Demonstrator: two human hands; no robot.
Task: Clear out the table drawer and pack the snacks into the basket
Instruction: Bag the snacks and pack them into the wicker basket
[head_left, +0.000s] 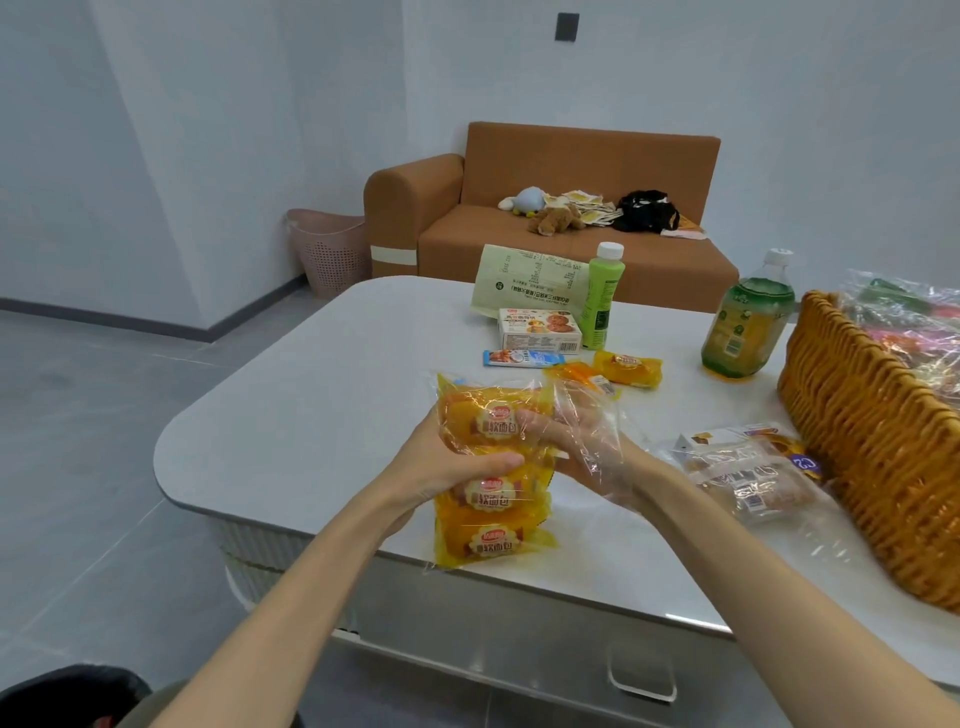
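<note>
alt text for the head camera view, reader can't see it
The left hand and right hand hold a clear bag of yellow bread packs over the near edge of a white table. A wicker basket stands at the right; a cookie box and a green bottle stand farther back.

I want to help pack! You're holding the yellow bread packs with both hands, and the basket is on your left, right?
Not quite. The left hand and right hand do hold the yellow bread packs, but the basket stands on your right, on the table, as the head view shows.
</note>
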